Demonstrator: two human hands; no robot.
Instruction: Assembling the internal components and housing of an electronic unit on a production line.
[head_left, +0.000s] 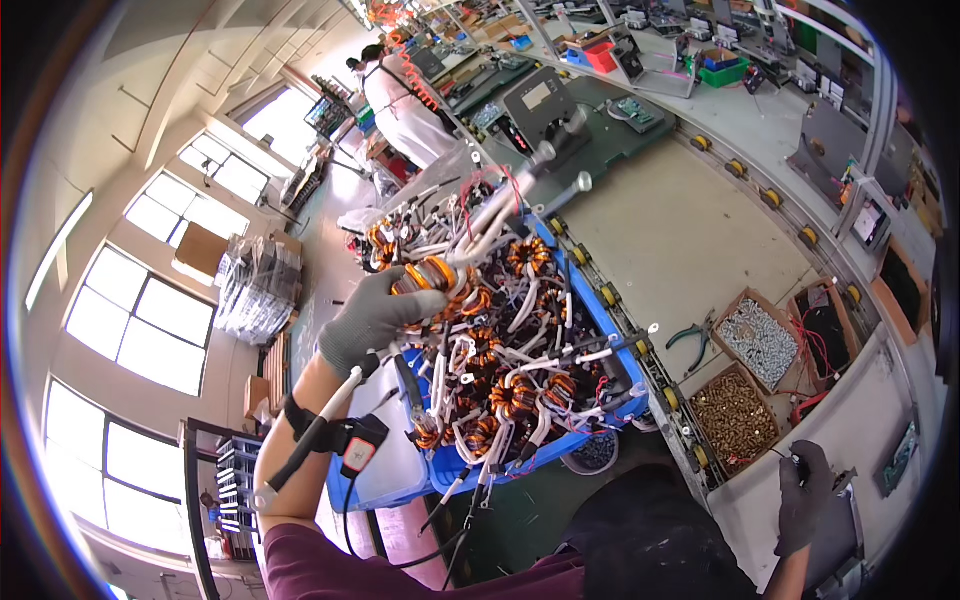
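My left hand [372, 318], in a grey glove, is closed around a toroidal coil [436, 274] with copper-orange windings. Thick pale cables [505, 212] ending in ring lugs extend from near it, blurred toward the upper right. Below and beyond that hand, a blue bin [588, 300] is heaped with similar coils [514, 396], their white and black leads tangled together. At the lower right, my right hand [806, 497], in a dark glove, has its fingers curled beside the workbench edge. Whatever it may grip is too small to make out.
A roller track [668, 398] edges the workbench right of the bin. On the bench are pliers [691, 343], a box of silvery screws [757, 338] and a box of brass-coloured parts [735, 415]. A grey display unit [540, 105] stands farther back; a person [405, 105] in white is beyond.
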